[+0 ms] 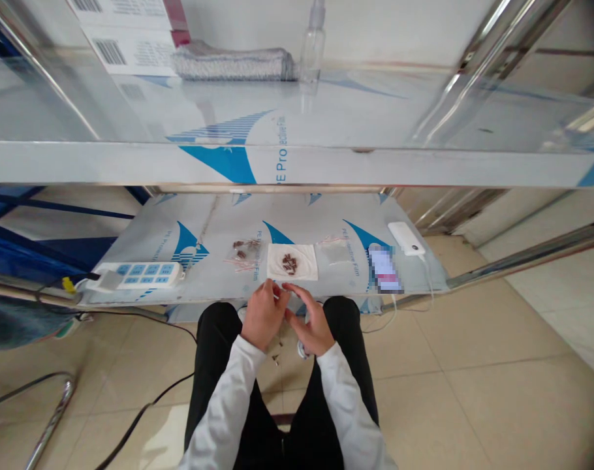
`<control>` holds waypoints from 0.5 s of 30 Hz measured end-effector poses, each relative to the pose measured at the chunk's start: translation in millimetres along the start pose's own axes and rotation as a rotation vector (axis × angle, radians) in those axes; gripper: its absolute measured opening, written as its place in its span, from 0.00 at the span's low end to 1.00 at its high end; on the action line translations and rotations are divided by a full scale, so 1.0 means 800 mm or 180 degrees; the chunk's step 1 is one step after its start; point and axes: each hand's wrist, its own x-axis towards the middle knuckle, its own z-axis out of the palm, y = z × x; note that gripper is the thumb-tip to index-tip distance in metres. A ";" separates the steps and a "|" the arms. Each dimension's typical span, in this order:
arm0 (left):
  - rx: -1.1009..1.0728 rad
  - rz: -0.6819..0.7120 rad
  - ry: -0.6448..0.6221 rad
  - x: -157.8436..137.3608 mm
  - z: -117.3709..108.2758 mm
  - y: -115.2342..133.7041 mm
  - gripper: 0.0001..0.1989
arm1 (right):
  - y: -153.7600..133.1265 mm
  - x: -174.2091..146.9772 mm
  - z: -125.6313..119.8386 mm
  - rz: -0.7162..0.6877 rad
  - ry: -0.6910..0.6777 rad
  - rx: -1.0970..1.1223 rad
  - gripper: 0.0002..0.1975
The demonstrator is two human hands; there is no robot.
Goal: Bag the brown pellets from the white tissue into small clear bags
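My left hand (264, 315) is closed in a pinch at the shelf's front edge. Whatever its fingertips hold is too small to make out. Beside it, my right hand (312, 321) has its fingers stretched toward the left fingertips, thumb apart, and I see nothing in it. Just beyond both hands lies a white square sheet (305, 254) with a pile of small dark brown pieces (290, 264) on it. Left of the sheet is a clear plastic bag (243, 253) with brown bits inside or on it. Another clear bag (335, 250) lies to its right.
A power strip (149, 275) sits at the lower shelf's left, a phone (385, 268) and a white cabled device (406, 239) at its right. Above, an upper shelf (326, 167) bears a folded grey cloth (233, 63), a clear spray bottle (312, 49) and boxes (130, 49).
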 end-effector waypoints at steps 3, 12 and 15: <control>-0.0196 -0.0130 -0.0010 0.002 -0.006 0.000 0.04 | 0.010 -0.002 0.000 0.0206 -0.0004 0.0284 0.34; -0.0020 0.0064 -0.0379 0.004 -0.005 0.001 0.04 | 0.033 -0.011 0.001 0.0520 0.0318 0.0316 0.31; 0.0083 0.0095 -0.0330 0.004 -0.004 0.005 0.03 | 0.033 -0.010 0.005 0.0368 0.0386 0.0137 0.27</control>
